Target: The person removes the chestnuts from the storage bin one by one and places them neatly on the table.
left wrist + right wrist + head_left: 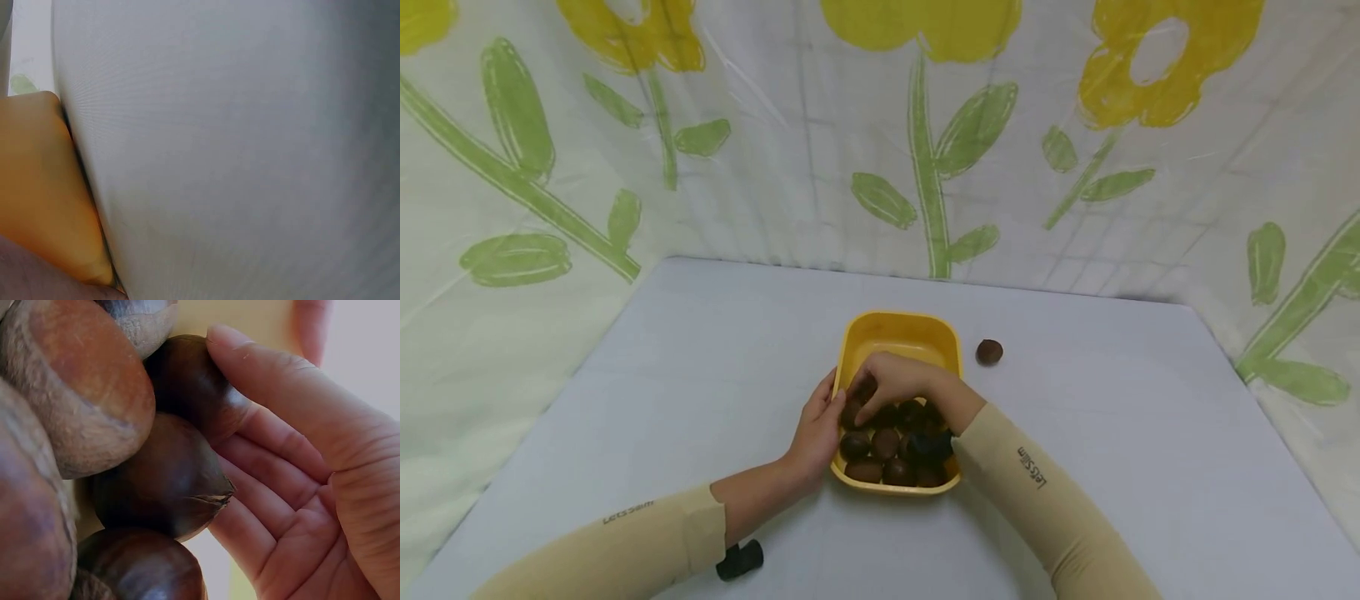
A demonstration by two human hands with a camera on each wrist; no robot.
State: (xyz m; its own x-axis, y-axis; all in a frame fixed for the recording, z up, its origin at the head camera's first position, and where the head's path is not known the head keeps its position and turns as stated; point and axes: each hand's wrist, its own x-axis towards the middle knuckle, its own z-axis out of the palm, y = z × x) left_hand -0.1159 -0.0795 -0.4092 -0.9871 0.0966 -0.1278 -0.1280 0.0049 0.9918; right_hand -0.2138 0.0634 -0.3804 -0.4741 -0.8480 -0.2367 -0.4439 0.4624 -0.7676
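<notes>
A yellow square container [898, 325] stands on the table with several brown chestnuts [885, 443] in its near part. At its left wall my left hand [816, 429] grips the side, thumb at the rim and fingers along the outside. The left wrist view shows the container's outer wall [47, 187] and a strip of that hand [44, 275]. Reaching in from the right, my right hand [891, 383] holds a chestnut [194, 381] between thumb and fingers. Other chestnuts [159, 478] lie close to its fingers.
One loose chestnut [989, 352] lies on the white table [1112, 417] to the right of the container. A small black object [741, 560] shows beneath the left forearm. A flower-printed curtain [737, 208] hangs behind the table's far edge.
</notes>
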